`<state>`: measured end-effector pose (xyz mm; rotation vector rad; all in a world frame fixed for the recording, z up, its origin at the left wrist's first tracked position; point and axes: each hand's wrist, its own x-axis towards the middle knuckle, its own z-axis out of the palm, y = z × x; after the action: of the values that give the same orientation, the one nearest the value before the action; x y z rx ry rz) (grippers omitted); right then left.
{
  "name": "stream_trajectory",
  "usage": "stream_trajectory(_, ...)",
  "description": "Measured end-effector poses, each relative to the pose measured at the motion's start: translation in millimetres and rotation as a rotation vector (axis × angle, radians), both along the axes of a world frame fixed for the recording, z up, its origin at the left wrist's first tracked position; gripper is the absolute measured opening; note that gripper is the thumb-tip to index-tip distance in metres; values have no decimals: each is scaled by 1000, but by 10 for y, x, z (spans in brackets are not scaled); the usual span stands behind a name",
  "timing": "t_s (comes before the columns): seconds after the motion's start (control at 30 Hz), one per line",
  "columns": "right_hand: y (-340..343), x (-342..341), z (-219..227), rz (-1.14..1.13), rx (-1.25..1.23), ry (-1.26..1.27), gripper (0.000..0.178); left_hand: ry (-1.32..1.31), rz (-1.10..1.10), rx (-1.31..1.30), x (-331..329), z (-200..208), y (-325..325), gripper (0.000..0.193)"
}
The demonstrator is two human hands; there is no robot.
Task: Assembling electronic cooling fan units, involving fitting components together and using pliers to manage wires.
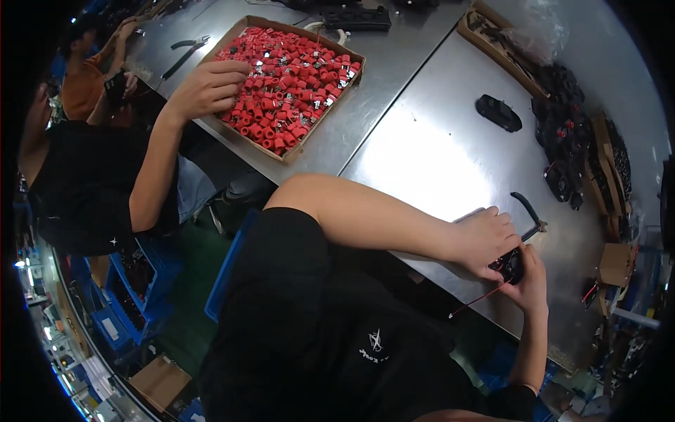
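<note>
Near the table's front edge, a small black plastic housing (pixel 515 266) sits between my two hands. A thin red wire (pixel 478 301) trails from it down over the edge, ending in a small pale connector. My left hand (pixel 486 241) is closed over the housing from the left, fingers curled on its top. From the right, my right hand (pixel 532 281) grips the same housing, thumb and fingers around its side. The fingers hide most of the part. Just beyond my hands lie cutting pliers (pixel 529 216) with dark handles.
A black oval housing (pixel 498 113) lies farther off on the metal table (pixel 422 151). Black parts (pixel 562 141) pile up at right beside cardboard boxes (pixel 616 264). At far left, a co-worker's hand (pixel 211 88) reaches over a cardboard tray (pixel 287 156) of red caps; more pliers (pixel 184 55) lie nearby.
</note>
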<state>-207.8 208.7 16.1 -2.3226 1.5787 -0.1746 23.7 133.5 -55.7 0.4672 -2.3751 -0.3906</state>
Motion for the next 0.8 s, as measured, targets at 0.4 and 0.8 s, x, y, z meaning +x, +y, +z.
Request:
stream_trajectory(0.4, -1913, 2159, 599, 444, -215, -341, 25, -49, -5, 154, -58, -21, 24, 80)
stream_trajectory(0.8, -3086, 4944, 37, 725, -530, -331, 24, 414, -216, 529, -177, -155, 62, 71)
